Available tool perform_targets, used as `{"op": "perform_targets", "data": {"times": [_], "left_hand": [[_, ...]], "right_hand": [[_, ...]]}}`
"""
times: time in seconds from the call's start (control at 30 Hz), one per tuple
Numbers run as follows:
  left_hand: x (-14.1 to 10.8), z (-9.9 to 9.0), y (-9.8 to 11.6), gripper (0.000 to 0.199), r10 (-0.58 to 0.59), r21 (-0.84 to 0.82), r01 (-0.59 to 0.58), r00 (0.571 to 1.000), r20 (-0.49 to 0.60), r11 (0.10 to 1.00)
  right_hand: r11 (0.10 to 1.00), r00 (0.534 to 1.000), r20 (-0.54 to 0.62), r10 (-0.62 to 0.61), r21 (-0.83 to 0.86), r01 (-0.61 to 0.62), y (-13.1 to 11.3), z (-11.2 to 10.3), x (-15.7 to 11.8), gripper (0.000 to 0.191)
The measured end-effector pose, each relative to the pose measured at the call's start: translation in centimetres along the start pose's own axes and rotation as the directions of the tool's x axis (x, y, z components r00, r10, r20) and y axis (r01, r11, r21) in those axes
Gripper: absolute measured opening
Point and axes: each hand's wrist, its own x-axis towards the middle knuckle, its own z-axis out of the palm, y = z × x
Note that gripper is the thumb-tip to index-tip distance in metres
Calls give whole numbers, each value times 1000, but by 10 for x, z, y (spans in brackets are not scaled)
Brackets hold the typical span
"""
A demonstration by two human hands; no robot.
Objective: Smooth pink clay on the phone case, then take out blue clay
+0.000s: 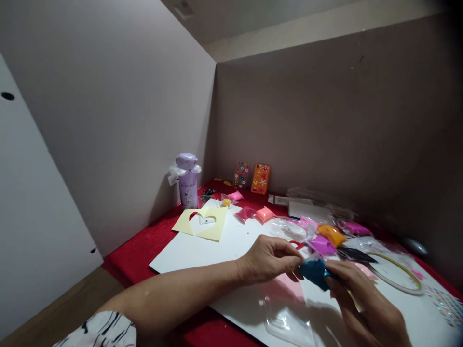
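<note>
While my left hand (269, 260) pinches the blue packet (314, 273) at one edge, my right hand (367, 299) grips the other. Probably opening it; next move calls for steady tension.

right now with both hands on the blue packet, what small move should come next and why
Perhaps tug gently with the left hand while the right hand steadies the blue packet: they pinch it from opposite sides, so a light pull might open it.

Red cloth (130, 255): white board (235, 243), purple bottle (188, 187).
</note>
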Motion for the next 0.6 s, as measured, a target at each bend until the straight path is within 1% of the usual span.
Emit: {"op": "perform_targets", "data": {"times": [0.1,0.17,0.37,0.47,0.6], "left_hand": [[1,0,-2,50,-10,14,10,1000,-16,1000],[1,0,-3,50,1,32,-1,1000,-8,999],[1,0,-2,49,74,113,-77,997,22,991],[0,-1,0,49,70,110,-74,997,42,991],[-1,-2,3,51,47,82,-51,998,49,995]], "right_hand": [[998,999,-1,-53,-24,53,1,0,0,21],[997,998,-1,-68,-46,68,4,1,-2,22],[997,998,-4,-58,-44,57,6,1,-3,22],[995,997,-11,-79,-59,78,4,2,-2,22],[997,999,-5,-44,-69,43,5,3,-6,23]]}}
